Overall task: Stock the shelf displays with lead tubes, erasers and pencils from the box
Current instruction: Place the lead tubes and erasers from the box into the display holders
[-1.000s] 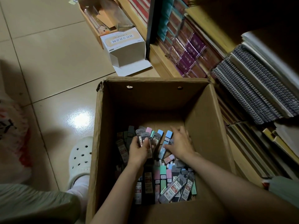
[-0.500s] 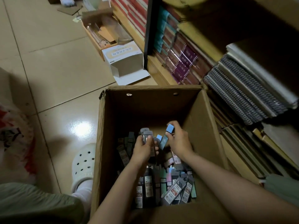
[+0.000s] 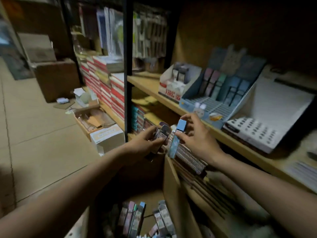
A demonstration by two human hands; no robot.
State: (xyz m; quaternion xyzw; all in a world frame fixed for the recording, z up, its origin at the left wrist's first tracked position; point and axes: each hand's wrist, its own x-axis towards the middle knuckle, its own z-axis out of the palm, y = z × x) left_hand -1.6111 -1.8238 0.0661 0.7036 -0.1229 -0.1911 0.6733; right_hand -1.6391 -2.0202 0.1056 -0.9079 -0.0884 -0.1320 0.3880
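My left hand (image 3: 145,143) grips a small bunch of grey lead tubes (image 3: 162,134) in front of the shelf. My right hand (image 3: 195,136) pinches one light-blue lead tube (image 3: 177,136), held upright beside that bunch. Both hands are raised above the cardboard box (image 3: 169,182), where several more lead tubes (image 3: 135,219) lie at the bottom. On the wooden shelf (image 3: 228,140) just beyond my hands stands a blue slotted display tray (image 3: 217,103) with several tubes standing in its back rows.
A white display box (image 3: 173,85) stands left of the blue tray and a white tray with rows of holes (image 3: 253,133) to its right. Stacked books (image 3: 109,86) fill the bay to the left. Small cartons (image 3: 106,136) lie on the tiled floor.
Both hands rose out of the box with lead tubes, up to shelf height. The view swung up from the box to the shelf displays.
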